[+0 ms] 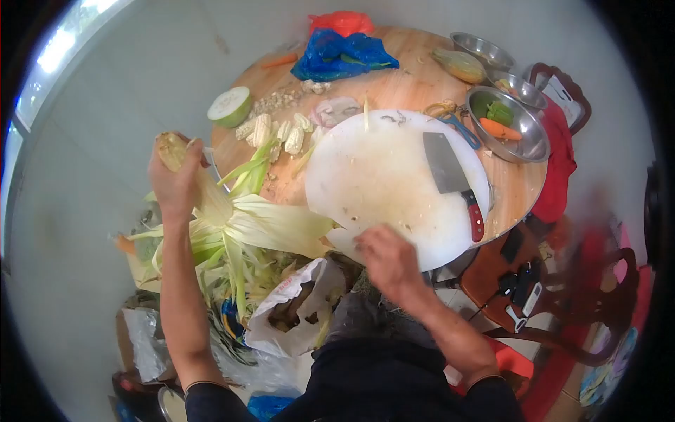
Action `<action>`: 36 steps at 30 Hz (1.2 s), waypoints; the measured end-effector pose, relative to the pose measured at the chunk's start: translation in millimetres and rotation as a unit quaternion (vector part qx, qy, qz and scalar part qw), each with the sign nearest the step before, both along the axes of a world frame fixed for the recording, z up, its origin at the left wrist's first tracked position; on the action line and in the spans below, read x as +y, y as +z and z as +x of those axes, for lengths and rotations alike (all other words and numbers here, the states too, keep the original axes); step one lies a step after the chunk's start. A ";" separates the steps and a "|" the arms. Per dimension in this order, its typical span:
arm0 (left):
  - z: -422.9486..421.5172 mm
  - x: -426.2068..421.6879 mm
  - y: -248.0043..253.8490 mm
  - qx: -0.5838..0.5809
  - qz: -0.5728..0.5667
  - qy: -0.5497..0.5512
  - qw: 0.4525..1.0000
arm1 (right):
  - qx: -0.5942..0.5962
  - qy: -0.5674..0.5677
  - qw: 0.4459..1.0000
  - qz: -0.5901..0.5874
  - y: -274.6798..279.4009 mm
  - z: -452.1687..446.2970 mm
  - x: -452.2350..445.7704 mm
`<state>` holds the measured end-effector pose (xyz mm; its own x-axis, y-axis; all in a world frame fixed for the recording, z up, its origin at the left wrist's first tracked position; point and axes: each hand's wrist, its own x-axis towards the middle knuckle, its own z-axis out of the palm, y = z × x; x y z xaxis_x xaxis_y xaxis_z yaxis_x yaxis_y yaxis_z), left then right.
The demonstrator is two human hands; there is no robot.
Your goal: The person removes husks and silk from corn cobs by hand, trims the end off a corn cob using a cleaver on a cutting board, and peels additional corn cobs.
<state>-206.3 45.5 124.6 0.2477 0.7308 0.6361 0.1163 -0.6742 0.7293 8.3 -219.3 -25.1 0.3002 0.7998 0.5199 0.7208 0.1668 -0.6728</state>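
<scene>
My left hand (174, 186) is closed around an ear of corn (171, 150), raised off the table's left side. Its pale green husk leaves (278, 224) spread out below my fist and to the right, toward the cutting board. Low over the near edge of the round white cutting board (365, 176) is my right hand (394, 264), its fingers curled; whatever they may hold is hidden. The tip of one husk leaf ends just left of those fingers. A cleaver (446, 165) with a red handle lies on the board's right side.
Corn pieces (294, 137), a cut green gourd (230, 107) and a blue plastic bag (344, 56) lie on the round wooden table (401, 84). Metal bowls (527, 141) stand at right, one holding a carrot (499, 129). Below hangs a white bag (281, 330); a wooden chair (499, 281) is at right.
</scene>
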 end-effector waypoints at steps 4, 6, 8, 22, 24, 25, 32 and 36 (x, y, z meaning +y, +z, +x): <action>-14.7 3.7 -0.1 -0.023 0.009 0.073 0.997 | -0.023 -0.081 0.994 -0.069 6.4 26.7 17.6; -19.8 10.2 3.8 -0.030 0.018 0.080 0.996 | -0.030 -0.074 0.993 -0.088 5.5 27.0 29.7; -22.0 13.3 7.3 -0.034 0.027 0.088 0.995 | -0.034 -0.066 0.991 -0.109 3.9 27.0 40.2; 3.6 40.6 35.6 -0.015 0.077 0.118 0.990 | 0.210 0.045 0.976 -0.028 14.5 -74.7 42.6; 20.5 43.0 44.4 0.013 0.100 0.118 0.988 | 0.156 0.167 0.974 -0.003 -26.3 -133.7 51.0; 30.1 40.5 47.2 0.042 0.123 0.113 0.985 | 0.135 0.180 0.974 0.042 -40.8 -162.6 64.2; 78.9 -3.8 42.7 -0.072 0.041 -0.075 0.994 | -0.008 0.259 0.965 -0.045 15.1 -99.7 27.2; 100.8 -4.8 14.1 -0.118 -0.074 -0.250 0.958 | 0.242 0.133 0.958 0.074 96.1 -23.6 -4.9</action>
<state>-105.4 40.7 138.7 0.4529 0.6446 0.6159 -0.3743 -0.4895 0.7876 -15.4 -224.1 71.0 0.3298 0.8102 0.4846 0.2492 0.4205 -0.8724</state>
